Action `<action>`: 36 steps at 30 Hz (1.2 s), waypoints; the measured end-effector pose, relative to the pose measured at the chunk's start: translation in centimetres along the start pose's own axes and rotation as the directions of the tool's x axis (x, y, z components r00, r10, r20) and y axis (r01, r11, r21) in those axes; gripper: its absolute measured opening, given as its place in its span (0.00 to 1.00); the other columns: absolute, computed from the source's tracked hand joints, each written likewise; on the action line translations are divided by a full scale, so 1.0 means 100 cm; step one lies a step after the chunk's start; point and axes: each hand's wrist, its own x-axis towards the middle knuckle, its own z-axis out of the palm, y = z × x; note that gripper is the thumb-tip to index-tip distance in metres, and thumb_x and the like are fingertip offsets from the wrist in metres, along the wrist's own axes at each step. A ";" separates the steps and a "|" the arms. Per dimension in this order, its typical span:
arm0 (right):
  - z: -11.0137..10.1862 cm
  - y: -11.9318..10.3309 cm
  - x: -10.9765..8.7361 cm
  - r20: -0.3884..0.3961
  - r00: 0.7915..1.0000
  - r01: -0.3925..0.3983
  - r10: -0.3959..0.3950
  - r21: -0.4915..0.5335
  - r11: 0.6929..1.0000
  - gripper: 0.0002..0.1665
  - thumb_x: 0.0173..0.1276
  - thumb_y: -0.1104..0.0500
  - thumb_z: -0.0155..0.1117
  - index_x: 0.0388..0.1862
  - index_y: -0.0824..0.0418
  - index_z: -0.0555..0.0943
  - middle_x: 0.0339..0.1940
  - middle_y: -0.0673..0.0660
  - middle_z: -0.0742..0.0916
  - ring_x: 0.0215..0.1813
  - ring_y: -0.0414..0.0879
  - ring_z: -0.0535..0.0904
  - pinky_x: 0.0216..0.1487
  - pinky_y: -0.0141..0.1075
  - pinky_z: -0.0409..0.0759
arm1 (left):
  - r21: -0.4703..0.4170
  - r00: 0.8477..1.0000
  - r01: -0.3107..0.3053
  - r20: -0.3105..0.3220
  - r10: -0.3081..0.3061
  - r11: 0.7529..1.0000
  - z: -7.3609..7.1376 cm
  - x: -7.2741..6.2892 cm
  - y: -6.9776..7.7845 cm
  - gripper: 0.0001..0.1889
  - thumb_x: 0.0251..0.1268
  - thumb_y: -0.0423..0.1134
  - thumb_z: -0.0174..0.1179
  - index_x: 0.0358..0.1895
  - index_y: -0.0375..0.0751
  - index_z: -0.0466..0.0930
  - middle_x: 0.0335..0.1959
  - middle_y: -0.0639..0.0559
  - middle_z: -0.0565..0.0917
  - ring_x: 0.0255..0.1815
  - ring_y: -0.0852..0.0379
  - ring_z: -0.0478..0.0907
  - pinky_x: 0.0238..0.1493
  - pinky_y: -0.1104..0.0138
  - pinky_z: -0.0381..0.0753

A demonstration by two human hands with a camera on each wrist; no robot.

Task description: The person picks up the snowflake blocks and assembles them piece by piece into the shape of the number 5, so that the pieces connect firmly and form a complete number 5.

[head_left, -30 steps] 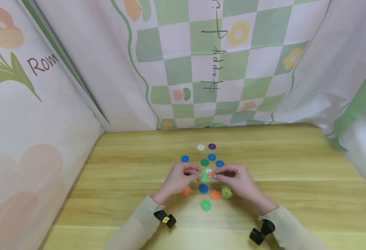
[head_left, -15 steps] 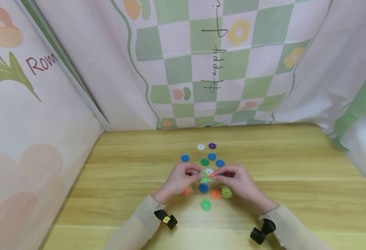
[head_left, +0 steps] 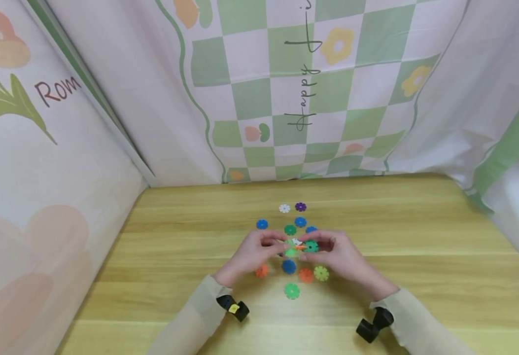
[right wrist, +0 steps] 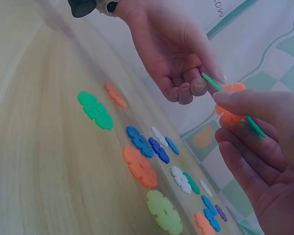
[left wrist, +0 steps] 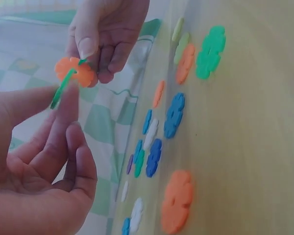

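Both hands meet above the middle of the table around a small chain of flower-shaped interlocking discs. The left hand (head_left: 257, 254) pinches a light green interlocking disc (left wrist: 62, 89) between thumb and fingertips. An orange interlocking disc (left wrist: 76, 71) is slotted onto it, crosswise. On the orange disc's other side is a dark green interlocking disc (head_left: 311, 246), between the thumb and fingers of the right hand (head_left: 341, 256). In the right wrist view, the right thumb (right wrist: 250, 103) overlaps the orange disc, and the dark green disc (right wrist: 256, 127) shows edge-on below it.
Loose discs lie flat on the wooden table (head_left: 175, 296): a light green disc (head_left: 292, 291), a blue disc (head_left: 288, 266), an orange disc (head_left: 305, 275) and a yellow-green disc (head_left: 321, 273) nearer. A purple disc (head_left: 300, 207) and others lie farther back. A printed curtain (head_left: 286, 98) hangs behind.
The right fingers have spread apart a little and shifted, so the dark green disc's face now shows between them. The left hand stays nearly in place.
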 end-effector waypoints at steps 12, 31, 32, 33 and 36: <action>-0.010 0.008 -0.002 -0.081 0.996 -0.031 0.030 -0.011 0.999 0.28 0.57 0.55 0.82 0.56 0.62 0.85 0.53 0.58 0.87 0.47 0.53 0.85 0.47 0.38 0.85 | 0.054 1.000 -0.013 -0.013 0.014 0.998 -0.029 -0.017 -0.013 0.18 0.67 0.41 0.70 0.56 0.36 0.84 0.43 0.54 0.87 0.44 0.56 0.83 0.49 0.64 0.83; -0.014 0.007 -0.007 -0.088 0.996 -0.011 0.011 0.004 1.000 0.25 0.58 0.59 0.80 0.54 0.63 0.85 0.49 0.59 0.88 0.45 0.52 0.86 0.47 0.38 0.86 | 0.251 0.984 0.146 0.065 -0.168 0.957 -0.041 -0.039 -0.027 0.18 0.54 0.38 0.79 0.48 0.43 0.87 0.41 0.57 0.85 0.42 0.58 0.79 0.47 0.63 0.81; -0.014 0.007 -0.007 -0.088 0.996 -0.009 0.010 0.004 1.000 0.24 0.58 0.59 0.80 0.54 0.63 0.85 0.49 0.59 0.88 0.45 0.52 0.86 0.47 0.38 0.86 | 0.254 0.984 0.143 0.066 -0.164 0.957 -0.041 -0.039 -0.027 0.18 0.54 0.38 0.79 0.48 0.42 0.87 0.41 0.57 0.84 0.42 0.58 0.79 0.47 0.63 0.81; -0.014 0.007 -0.007 -0.089 0.996 -0.007 0.007 0.004 1.000 0.24 0.58 0.59 0.80 0.54 0.63 0.85 0.49 0.59 0.88 0.45 0.52 0.86 0.47 0.38 0.86 | 0.262 0.985 0.138 0.066 -0.160 0.955 -0.040 -0.039 -0.027 0.18 0.53 0.37 0.79 0.47 0.42 0.87 0.40 0.57 0.85 0.42 0.58 0.79 0.47 0.63 0.81; -0.014 0.007 -0.007 -0.088 0.996 -0.002 0.002 0.006 1.000 0.24 0.59 0.59 0.80 0.54 0.63 0.85 0.49 0.59 0.88 0.44 0.52 0.86 0.47 0.38 0.86 | 0.292 0.986 0.123 0.071 -0.150 0.949 -0.039 -0.038 -0.025 0.17 0.53 0.37 0.79 0.47 0.42 0.87 0.40 0.57 0.84 0.41 0.58 0.78 0.46 0.64 0.80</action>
